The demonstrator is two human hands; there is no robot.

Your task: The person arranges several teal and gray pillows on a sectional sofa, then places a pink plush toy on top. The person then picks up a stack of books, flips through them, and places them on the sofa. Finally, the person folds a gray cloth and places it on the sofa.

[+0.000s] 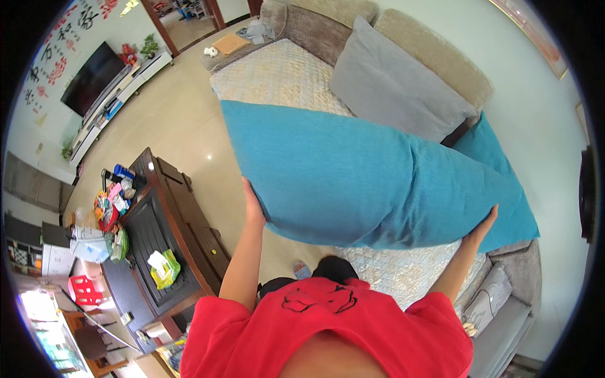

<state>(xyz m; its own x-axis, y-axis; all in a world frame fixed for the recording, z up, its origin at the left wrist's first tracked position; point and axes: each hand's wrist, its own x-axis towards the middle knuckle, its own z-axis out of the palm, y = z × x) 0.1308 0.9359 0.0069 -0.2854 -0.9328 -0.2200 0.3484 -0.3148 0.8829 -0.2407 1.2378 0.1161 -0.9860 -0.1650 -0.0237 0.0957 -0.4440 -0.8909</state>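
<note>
A large blue fabric cushion (331,175) spans the space in front of me, tilted over the sofa. My left hand (254,205) holds its lower left edge, with the fingertips at its side. Around its lower right edge curls my right hand (483,227); part of that hand's fingers is hidden by the fabric. Behind the held cushion, another blue cushion (513,189) rests at the sofa's right corner. A big grey cushion (401,80) leans on the sofa's backrest (435,52). Quilted cream covers (279,75) lie on the seats.
To the left stands a dark wooden coffee table (153,236) with a tissue pack (165,270) and a pile of packets (111,203). A wooden board (231,44) lies on the far armrest. Near my feet is a slipper (301,270) on the tiled floor. A patterned cushion (489,297) is at right.
</note>
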